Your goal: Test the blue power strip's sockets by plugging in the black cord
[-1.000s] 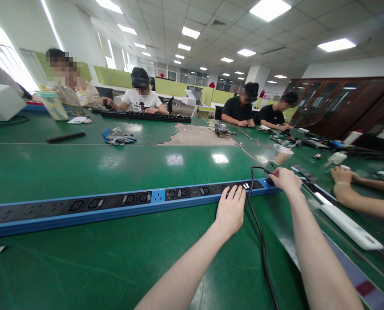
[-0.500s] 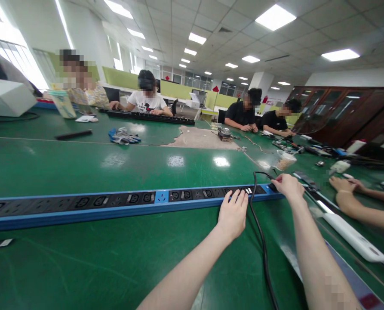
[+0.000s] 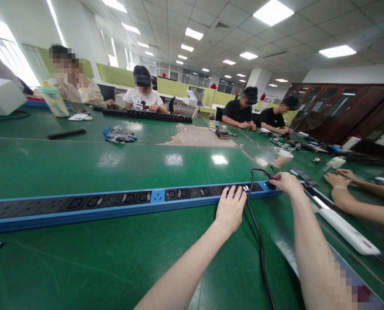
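A long blue and black power strip [image 3: 114, 204] lies across the green table [image 3: 82, 172] in front of me. My left hand [image 3: 231, 209] rests on its near edge close to the right end, fingers stretched flat over the sockets. My right hand [image 3: 287, 181] is at the strip's right end, fingers curled where the black cable [image 3: 259, 241] leaves it. The cable loops up behind the strip, then runs toward me between my forearms.
A white power strip [image 3: 348, 230] lies to the right, by another person's hands [image 3: 336, 180]. Several people sit along the far side with a black strip [image 3: 146, 115]. Blue gloves [image 3: 117, 135], a clear cup [image 3: 281, 157] and small tools lie further back.
The view has shifted slightly. My hands stay where they were on the strip's right end.
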Tool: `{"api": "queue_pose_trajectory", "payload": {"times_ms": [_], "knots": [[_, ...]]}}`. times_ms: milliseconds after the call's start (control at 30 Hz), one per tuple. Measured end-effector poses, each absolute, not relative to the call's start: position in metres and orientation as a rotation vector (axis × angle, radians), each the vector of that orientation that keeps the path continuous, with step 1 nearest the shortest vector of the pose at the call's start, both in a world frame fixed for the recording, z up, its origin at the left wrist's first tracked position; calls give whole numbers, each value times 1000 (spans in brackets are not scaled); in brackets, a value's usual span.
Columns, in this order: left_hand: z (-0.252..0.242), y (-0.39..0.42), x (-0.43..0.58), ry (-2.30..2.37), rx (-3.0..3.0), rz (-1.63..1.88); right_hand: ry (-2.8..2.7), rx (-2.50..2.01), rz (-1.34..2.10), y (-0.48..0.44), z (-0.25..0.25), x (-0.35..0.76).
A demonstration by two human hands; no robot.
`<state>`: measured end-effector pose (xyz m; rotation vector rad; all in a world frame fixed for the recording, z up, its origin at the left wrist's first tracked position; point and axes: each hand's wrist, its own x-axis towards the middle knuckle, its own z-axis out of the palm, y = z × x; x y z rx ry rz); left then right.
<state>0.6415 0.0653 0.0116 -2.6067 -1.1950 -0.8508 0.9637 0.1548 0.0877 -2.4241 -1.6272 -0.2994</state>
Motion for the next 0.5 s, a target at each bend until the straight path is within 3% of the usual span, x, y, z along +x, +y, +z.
{"api": "queue_pose_trajectory", "payload": {"times_ms": [500], "knots": [[7, 78, 665, -1160, -2547, -841, -1734, -2574, -434, 164, 74, 960]]}}
